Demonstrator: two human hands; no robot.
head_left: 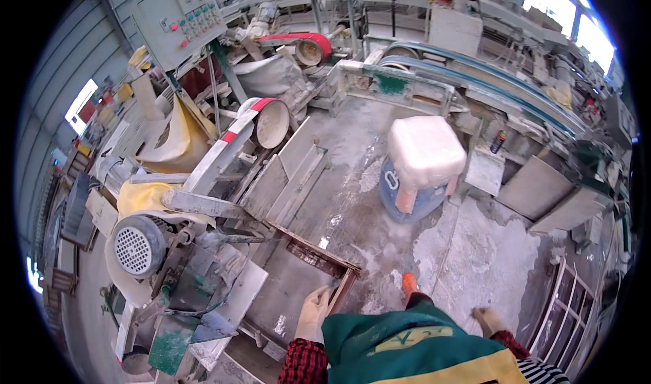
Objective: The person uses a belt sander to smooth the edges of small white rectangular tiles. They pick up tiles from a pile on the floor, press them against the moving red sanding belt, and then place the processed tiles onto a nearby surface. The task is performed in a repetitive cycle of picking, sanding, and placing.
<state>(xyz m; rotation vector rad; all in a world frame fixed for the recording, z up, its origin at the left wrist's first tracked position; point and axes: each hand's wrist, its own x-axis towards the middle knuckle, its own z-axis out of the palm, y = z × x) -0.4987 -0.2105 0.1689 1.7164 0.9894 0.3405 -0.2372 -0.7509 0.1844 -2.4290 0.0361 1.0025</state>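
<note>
Fingers [319, 298] of the left hand [311, 316] point forward beside a brown frame [345, 290], grip impossible to tell.

Left hand [313, 313]: whether the fingertips touch the brown frame [344, 292] cannot be told. Right hand [487, 321]: blurred; finger positions and any grip unreadable. Green apron [407, 343]: cut by lower edge, hides most of the leg above the orange shoe [409, 283]. White cover [427, 150] conceals top of blue container [400, 197]. Control panel [154, 19]: markings too small.
</note>
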